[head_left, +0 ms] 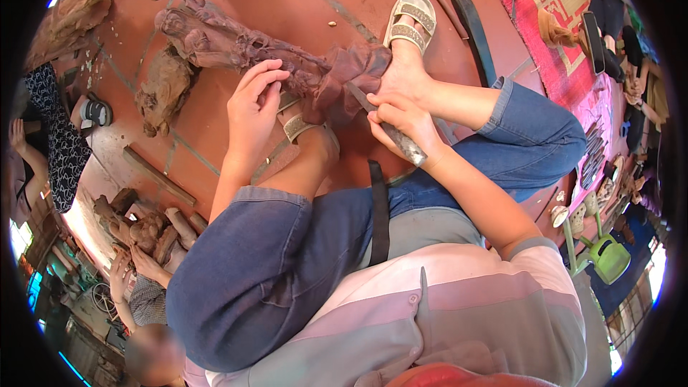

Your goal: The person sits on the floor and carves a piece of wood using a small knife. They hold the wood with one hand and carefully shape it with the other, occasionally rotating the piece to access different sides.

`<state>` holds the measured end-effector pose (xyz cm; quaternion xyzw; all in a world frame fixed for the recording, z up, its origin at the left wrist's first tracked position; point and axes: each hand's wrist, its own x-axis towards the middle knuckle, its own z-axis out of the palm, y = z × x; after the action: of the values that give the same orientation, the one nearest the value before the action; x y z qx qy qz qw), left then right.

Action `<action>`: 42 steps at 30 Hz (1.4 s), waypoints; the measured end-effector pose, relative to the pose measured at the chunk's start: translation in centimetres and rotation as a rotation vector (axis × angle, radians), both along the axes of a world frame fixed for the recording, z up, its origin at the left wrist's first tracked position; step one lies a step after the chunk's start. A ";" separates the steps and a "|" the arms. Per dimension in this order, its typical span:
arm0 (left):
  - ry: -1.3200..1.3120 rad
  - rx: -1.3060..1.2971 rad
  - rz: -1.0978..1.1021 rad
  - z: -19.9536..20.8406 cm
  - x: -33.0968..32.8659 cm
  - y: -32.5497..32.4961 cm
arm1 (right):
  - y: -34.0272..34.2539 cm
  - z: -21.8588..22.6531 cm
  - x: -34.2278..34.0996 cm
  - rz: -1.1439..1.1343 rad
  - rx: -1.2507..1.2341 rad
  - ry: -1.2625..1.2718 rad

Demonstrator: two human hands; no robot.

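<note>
Looking at a long reddish-brown wood carving (215, 39) stretched diagonally across the terracotta tile floor (308, 18), thick end down between the sandaled feet (405, 82), knobbly far end off toward the upper left. Got a carving chisel (405, 145) in the right hand (401, 118), fingers wrapped snugly around the shank, tip aimed up-left at the thick end. Can't really tell about contact at the tip, tbh. Seeing the left hand (254, 104) right by the carving's middle, fingers loosely bent with the thumb near them; can't tell about touching there either.

Also spotting a second, chunkier carving (165, 89) just beside the long one, plus a wooden stick (159, 175) lower down. Over to the right, got a brown rod (446, 11) and a black strip (474, 37) near a red patterned mat (527, 0). Further out, can make out a green plastic chair (610, 258). At lower left, can see a co-worker's hands (118, 272) by another carving (143, 233).
</note>
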<state>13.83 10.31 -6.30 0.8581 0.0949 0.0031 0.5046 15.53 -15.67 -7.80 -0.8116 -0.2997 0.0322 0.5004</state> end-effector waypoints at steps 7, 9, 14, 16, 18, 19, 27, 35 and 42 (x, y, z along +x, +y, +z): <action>0.421 -0.035 0.018 12.1 -2.7 7.3 | -0.4 3.8 2.5 -0.007 0.175 0.767; 0.477 0.056 0.031 17.6 -4.3 11.1 | -1.6 4.6 2.5 0.027 0.331 1.076; 0.548 0.094 0.089 22.0 -3.7 5.3 | -2.7 5.4 1.3 0.324 0.372 1.334; 0.473 0.138 0.011 19.4 -3.8 -1.1 | -2.6 5.8 -0.1 0.390 0.485 1.412; 0.267 0.247 -0.051 14.8 -5.9 -6.0 | -2.4 7.0 -1.0 0.429 0.524 1.529; 0.202 0.273 -0.043 12.7 -6.1 -8.4 | -2.6 7.0 -1.5 0.424 0.543 1.571; -0.243 0.298 -0.096 6.0 -6.9 -14.4 | -4.5 6.7 -5.4 0.261 1.512 2.411; -0.279 -0.001 0.216 6.2 -7.5 -15.2 | -5.5 6.0 -5.1 0.532 2.050 2.434; -0.278 0.223 0.054 7.5 -6.8 -14.3 | -6.3 5.9 -4.9 0.428 2.090 2.417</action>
<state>7.03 -4.00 1.25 0.8971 0.0462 0.1457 0.4145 10.61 -21.99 -1.90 -0.4214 -0.2587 -0.4787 -0.7255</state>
